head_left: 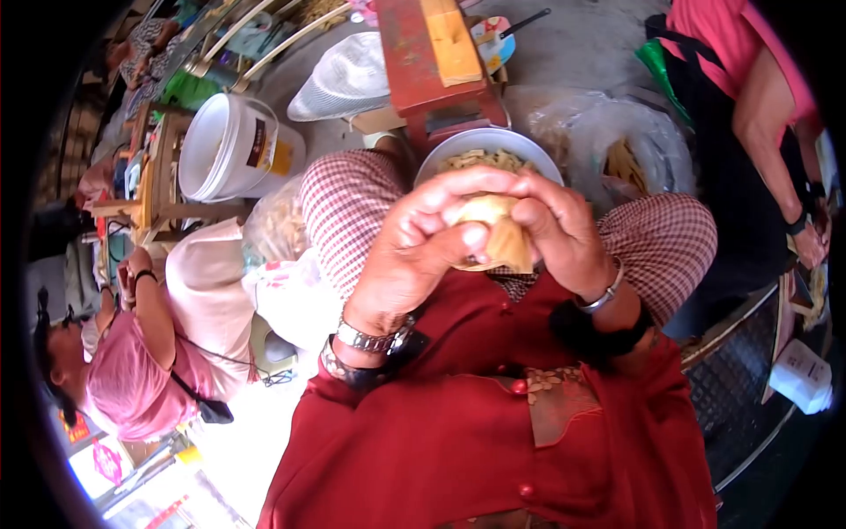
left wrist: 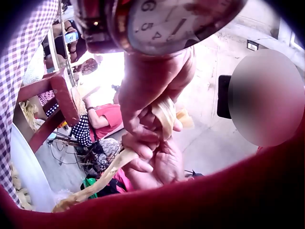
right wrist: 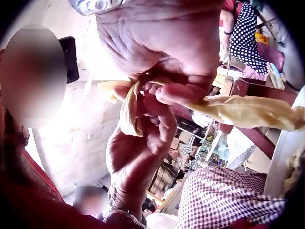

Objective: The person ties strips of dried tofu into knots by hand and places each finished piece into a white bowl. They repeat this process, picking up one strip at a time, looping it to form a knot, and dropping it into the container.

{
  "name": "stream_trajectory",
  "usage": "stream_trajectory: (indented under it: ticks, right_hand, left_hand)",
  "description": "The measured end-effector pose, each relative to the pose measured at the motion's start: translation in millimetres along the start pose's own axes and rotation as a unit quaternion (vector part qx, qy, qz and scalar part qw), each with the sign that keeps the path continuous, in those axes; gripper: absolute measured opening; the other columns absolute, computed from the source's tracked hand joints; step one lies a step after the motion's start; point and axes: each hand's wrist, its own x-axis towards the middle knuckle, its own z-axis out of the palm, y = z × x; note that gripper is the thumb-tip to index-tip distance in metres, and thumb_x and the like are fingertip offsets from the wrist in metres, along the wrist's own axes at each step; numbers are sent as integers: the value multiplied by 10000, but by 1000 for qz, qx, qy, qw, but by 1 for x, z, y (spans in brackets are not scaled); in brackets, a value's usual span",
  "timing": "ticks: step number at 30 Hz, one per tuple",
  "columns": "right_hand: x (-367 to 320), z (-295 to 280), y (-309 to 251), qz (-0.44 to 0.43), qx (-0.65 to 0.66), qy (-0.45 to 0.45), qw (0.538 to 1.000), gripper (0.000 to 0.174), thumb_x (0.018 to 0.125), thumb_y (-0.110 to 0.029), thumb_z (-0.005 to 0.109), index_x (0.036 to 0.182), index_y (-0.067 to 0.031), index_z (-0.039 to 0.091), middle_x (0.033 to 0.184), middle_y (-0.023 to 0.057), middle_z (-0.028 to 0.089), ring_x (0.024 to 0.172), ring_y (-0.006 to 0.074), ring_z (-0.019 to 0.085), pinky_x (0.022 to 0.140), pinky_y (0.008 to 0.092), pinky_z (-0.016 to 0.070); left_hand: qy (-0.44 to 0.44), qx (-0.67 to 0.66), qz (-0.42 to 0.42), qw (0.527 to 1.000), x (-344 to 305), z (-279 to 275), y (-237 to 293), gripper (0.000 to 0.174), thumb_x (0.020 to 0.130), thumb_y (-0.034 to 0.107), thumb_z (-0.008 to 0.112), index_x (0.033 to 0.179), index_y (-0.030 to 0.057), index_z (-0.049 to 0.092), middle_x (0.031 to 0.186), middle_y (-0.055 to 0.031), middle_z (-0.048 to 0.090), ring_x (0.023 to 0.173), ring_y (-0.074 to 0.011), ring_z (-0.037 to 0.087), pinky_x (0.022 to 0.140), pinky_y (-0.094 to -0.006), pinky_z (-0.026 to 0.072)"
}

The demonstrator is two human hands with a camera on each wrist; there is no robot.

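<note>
In front of my chest, both hands meet around a pale yellow strip (head_left: 509, 251), soft and folded like tofu skin. My left hand (head_left: 421, 234), with a watch at the wrist, pinches it between thumb and fingers. Opposite, my right hand (head_left: 568, 234) holds it with curled fingers. A long twisted tail (right wrist: 248, 112) hangs from the hands towards the bowl in the right wrist view, while a short flat end (right wrist: 129, 114) sticks out between the fingers. Below the hands, a white bowl (head_left: 426, 167) holds several pale yellow pieces (head_left: 480, 160), partly covered by the hands.
Beyond the bowl stands a red wooden bench (head_left: 410, 62) bearing a stack of yellow sheets (head_left: 454, 48). A white bucket (head_left: 211, 150) is at the left; a clear plastic bag (head_left: 665, 150) lies right of the bowl. One person (head_left: 141, 379) sits left, another (head_left: 767, 123) right.
</note>
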Motion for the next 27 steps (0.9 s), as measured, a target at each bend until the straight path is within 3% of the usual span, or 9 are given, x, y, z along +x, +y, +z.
stream_trajectory:
  ticks: [1,3,6,9,12,13,17,23,27]
  right_hand:
    - [0,-3,1,27,6,-15,1000,215,948,-214,503,902,-6,530,711,41,534,645,77,488,576,236,415]
    - [-1,-2,5,65,21,-3,998,246,955,-234,492,899,3,527,729,37,543,654,75,484,587,235,417]
    - [0,3,18,58,6,0,998,274,963,-255,474,909,9,525,761,34,560,672,75,496,606,234,426]
    - [5,8,18,72,11,28,997,280,965,-269,463,934,2,528,793,46,573,717,90,525,645,241,441]
    - [11,14,24,38,-52,111,992,282,962,-283,460,954,-10,529,821,65,578,776,109,546,691,257,453]
    - [12,16,29,13,-87,145,985,284,961,-288,459,959,-13,529,829,71,578,796,115,551,706,263,456]
    - [6,2,30,13,-39,72,997,339,951,-333,468,908,-10,559,794,51,563,758,100,521,687,258,439]
    - [-9,-24,29,9,-216,78,973,259,870,-152,620,690,8,526,578,-8,474,554,61,412,500,236,367]
    - [-24,-47,34,31,-167,124,978,251,867,-171,637,667,-42,560,579,12,547,573,52,494,540,195,412]
  left_hand:
    - [-1,33,-13,999,-2,1,0,384,857,88,603,1209,-26,499,1182,-115,559,1072,-184,552,921,-297,445]
    - [-28,322,136,936,4,-9,-10,341,881,87,576,1199,-24,528,1199,-120,555,1069,-187,545,907,-286,438]
    - [8,489,158,858,6,-6,-10,333,912,141,545,1205,-15,541,1166,-116,567,1034,-181,543,884,-269,433]
    - [32,434,175,883,10,-12,-24,379,932,222,519,1224,-19,522,1114,-103,575,968,-171,555,825,-252,448]
    - [51,198,-10,979,5,-17,-25,388,964,289,456,1144,-39,557,1014,-125,595,852,-188,580,776,-264,472]
    - [54,110,-75,990,3,-21,-28,374,967,284,452,1119,-36,572,1000,-128,598,840,-198,579,779,-271,475]
    - [2,-159,-98,982,9,-20,-21,443,966,335,422,1103,-62,561,997,-153,598,795,-195,597,700,-346,551]
    - [-6,-187,-78,979,10,-28,-24,480,961,365,404,1054,-82,551,976,-181,577,712,-214,581,683,-410,561]
    - [-18,-226,-55,972,7,-48,-28,482,963,361,396,1056,-86,549,1018,-197,555,670,-196,554,721,-430,549]
